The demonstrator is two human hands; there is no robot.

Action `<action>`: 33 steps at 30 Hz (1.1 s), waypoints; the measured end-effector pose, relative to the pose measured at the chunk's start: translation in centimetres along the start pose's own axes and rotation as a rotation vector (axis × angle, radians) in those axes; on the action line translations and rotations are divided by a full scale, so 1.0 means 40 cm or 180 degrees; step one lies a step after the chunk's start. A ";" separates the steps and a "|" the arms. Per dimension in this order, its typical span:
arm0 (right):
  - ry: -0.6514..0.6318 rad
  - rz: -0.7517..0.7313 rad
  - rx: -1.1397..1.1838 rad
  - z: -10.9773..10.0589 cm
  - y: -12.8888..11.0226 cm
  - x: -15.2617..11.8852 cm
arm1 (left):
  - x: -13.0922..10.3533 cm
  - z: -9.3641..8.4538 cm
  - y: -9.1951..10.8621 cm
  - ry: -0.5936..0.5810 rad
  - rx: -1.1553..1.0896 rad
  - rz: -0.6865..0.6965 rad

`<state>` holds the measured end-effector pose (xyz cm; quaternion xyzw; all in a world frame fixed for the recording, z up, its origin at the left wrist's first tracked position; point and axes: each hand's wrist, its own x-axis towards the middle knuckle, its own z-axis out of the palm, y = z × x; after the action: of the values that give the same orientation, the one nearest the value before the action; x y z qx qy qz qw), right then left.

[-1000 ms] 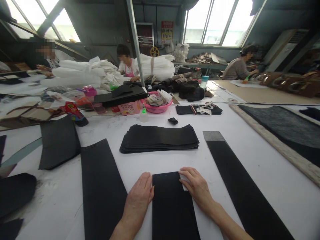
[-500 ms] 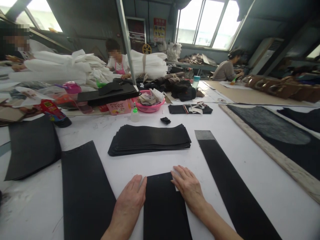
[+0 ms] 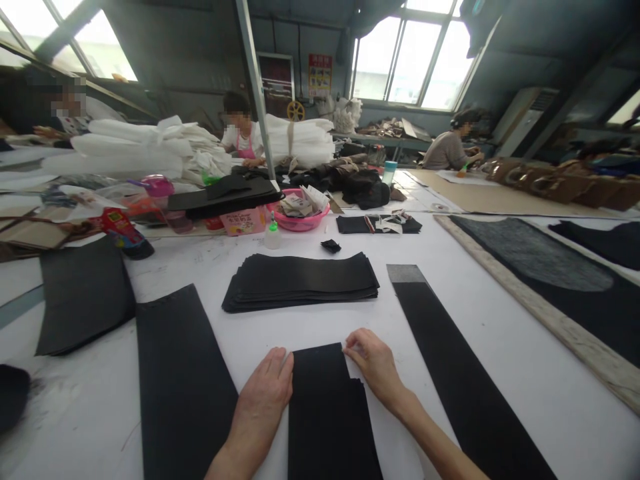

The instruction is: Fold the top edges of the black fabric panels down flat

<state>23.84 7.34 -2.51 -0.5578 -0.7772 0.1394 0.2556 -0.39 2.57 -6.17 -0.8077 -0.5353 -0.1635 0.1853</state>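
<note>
A black panel [image 3: 325,413] lies flat in front of me, with a notch in its right edge. My left hand [image 3: 265,393] rests along its upper left edge, fingers together, with no object visible in it. At the upper right corner, the thumb and forefinger of my right hand [image 3: 373,363] are pinched on the panel's edge. Beyond the hands sits a stack of black pieces [image 3: 305,283]. Left of my hands is a wider black panel [image 3: 183,387], and to the right runs a long black strip [image 3: 465,367] with a grey end.
A small bottle with a green cap [image 3: 273,235] stands near a pink basket [image 3: 303,221]. A black scrap [image 3: 331,246] lies beyond the stack. More black sheets [image 3: 85,293] lie at left. Several people work across the tables.
My right hand's fingers have drawn together into a pinch at the panel's corner, uncovering the notch. My left hand stays at the left edge. The view has tilted and shifted slightly.
</note>
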 end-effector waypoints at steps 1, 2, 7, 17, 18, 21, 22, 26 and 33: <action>-0.0009 -0.0025 -0.0034 0.006 -0.009 0.006 | 0.000 0.000 0.001 0.0019 -0.0020 -0.0018; -0.0026 -0.0061 -0.0068 0.012 -0.016 0.013 | -0.001 0.001 0.002 0.0025 -0.0049 -0.0048; -0.0254 -0.0193 -0.0216 0.036 -0.033 0.052 | 0.000 -0.004 0.009 -0.0075 -0.0292 -0.0291; -0.0386 -0.0009 0.0750 -0.011 -0.041 0.046 | 0.004 -0.057 -0.007 -0.0269 -0.2175 -0.1479; -0.0370 -0.0001 0.0897 -0.022 -0.045 0.037 | 0.006 -0.064 -0.005 -0.0252 -0.2455 -0.1642; -0.0316 0.0013 0.1244 -0.055 -0.062 0.010 | 0.019 -0.087 0.016 -0.0356 -0.3346 -0.1872; -0.0301 0.0018 0.1338 -0.065 -0.069 0.001 | 0.025 -0.097 0.026 -0.0417 -0.3608 -0.1901; -0.0187 0.0104 0.1744 -0.102 -0.096 -0.035 | 0.038 -0.144 0.070 -0.0365 -0.4108 -0.1986; -0.0204 -0.0179 0.1712 -0.153 -0.063 -0.142 | -0.021 -0.222 0.139 0.0280 -0.3216 -0.0484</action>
<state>26.61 0.76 2.45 -0.4433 -0.7352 0.3512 0.3737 3.88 -4.29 0.54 -0.7476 -0.4383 -0.4486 -0.2183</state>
